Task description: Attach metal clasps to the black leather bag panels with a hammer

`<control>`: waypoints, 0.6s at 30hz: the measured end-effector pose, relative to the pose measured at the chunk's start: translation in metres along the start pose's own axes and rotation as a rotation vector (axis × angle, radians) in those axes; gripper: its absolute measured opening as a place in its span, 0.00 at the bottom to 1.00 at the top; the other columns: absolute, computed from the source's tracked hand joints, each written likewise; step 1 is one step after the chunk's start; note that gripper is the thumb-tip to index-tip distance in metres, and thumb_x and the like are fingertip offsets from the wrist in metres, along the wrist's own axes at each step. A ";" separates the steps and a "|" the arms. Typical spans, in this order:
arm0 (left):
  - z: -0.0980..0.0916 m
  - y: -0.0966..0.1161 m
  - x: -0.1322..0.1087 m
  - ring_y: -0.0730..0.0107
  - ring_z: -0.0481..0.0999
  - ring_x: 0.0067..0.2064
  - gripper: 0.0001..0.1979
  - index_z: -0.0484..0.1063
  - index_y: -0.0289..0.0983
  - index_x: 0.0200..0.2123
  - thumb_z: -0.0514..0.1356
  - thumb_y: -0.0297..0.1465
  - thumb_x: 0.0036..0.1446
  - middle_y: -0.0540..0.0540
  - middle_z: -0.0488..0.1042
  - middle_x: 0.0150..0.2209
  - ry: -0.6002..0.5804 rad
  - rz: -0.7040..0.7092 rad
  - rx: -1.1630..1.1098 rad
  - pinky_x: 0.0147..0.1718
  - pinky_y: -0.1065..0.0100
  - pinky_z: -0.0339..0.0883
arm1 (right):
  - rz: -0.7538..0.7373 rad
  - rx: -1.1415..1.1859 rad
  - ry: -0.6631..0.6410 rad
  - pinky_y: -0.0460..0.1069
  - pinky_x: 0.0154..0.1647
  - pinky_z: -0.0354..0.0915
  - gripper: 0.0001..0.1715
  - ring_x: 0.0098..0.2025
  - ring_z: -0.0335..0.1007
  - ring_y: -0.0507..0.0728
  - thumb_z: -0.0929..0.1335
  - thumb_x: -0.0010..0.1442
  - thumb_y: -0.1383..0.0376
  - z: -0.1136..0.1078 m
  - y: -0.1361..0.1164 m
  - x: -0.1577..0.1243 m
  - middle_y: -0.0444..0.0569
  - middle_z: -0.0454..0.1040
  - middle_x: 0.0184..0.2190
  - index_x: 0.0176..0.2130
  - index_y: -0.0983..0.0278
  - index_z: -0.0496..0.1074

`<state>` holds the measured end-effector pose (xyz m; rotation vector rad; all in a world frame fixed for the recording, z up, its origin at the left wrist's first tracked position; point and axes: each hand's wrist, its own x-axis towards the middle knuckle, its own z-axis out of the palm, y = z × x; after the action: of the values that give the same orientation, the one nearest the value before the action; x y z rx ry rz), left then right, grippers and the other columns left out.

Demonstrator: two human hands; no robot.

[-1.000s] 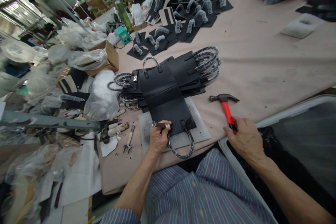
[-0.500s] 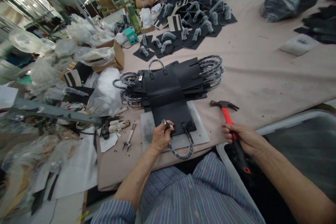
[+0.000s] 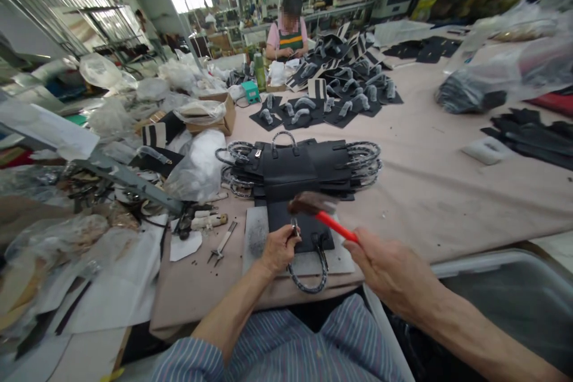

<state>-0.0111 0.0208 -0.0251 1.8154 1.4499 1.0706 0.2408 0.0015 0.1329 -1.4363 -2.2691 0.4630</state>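
Observation:
My left hand (image 3: 280, 249) pinches a short metal punch (image 3: 294, 224), held upright on a black leather bag panel (image 3: 280, 221). Gripped in my right hand (image 3: 385, 262) is a claw hammer (image 3: 333, 225) with a red and black handle. Its head is blurred and hangs at the top of the punch; whether they touch I cannot tell. The panel lies over a pale stone slab (image 3: 256, 245). A wrapped loop handle (image 3: 308, 288) on the panel hangs toward my body. Behind, a stack of black bag panels (image 3: 331, 158) with wrapped handles lies under it.
Left of the slab lie pliers-like dividers (image 3: 221, 245) and a white-handled tool (image 3: 209, 221). Plastic bags (image 3: 197, 161) and a cardboard box (image 3: 229, 114) crowd the left side. Black pieces with wrapped handles (image 3: 331, 101) are heaped farther back, near a seated co-worker (image 3: 286, 42). A grey bin (image 3: 501, 286) stands at right.
My right hand has swung the hammer up and left from beside the slab to the punch. My left hand still holds the punch, now more upright. The view has tilted upward.

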 end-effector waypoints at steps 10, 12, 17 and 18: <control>0.002 -0.001 0.000 0.68 0.79 0.39 0.06 0.74 0.39 0.40 0.60 0.25 0.60 0.48 0.80 0.38 -0.009 0.012 -0.011 0.44 0.68 0.72 | -0.146 0.039 0.394 0.47 0.22 0.54 0.19 0.17 0.59 0.51 0.57 0.74 0.56 -0.029 -0.035 0.003 0.40 0.64 0.18 0.34 0.61 0.64; 0.001 -0.001 0.000 0.68 0.79 0.38 0.06 0.74 0.39 0.40 0.59 0.25 0.60 0.48 0.80 0.37 -0.018 0.021 0.002 0.44 0.68 0.72 | -0.150 -0.074 0.207 0.48 0.20 0.47 0.21 0.15 0.57 0.52 0.56 0.74 0.57 -0.018 -0.029 0.002 0.41 0.64 0.17 0.31 0.60 0.63; 0.002 -0.002 0.000 0.68 0.79 0.38 0.06 0.73 0.39 0.40 0.59 0.25 0.61 0.48 0.80 0.38 -0.021 0.029 0.032 0.43 0.68 0.72 | -0.059 -0.092 0.046 0.48 0.20 0.44 0.20 0.15 0.56 0.52 0.59 0.72 0.54 -0.029 -0.024 0.008 0.40 0.63 0.16 0.31 0.60 0.63; 0.002 -0.002 0.001 0.68 0.79 0.39 0.06 0.73 0.39 0.40 0.59 0.26 0.61 0.47 0.80 0.38 -0.021 0.030 0.036 0.44 0.68 0.72 | -0.059 -0.018 0.168 0.48 0.20 0.47 0.20 0.16 0.57 0.52 0.59 0.73 0.53 -0.034 -0.027 0.009 0.40 0.63 0.17 0.32 0.60 0.63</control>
<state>-0.0109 0.0221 -0.0277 1.8732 1.4432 1.0431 0.2338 0.0009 0.1766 -1.3583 -2.1799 0.2926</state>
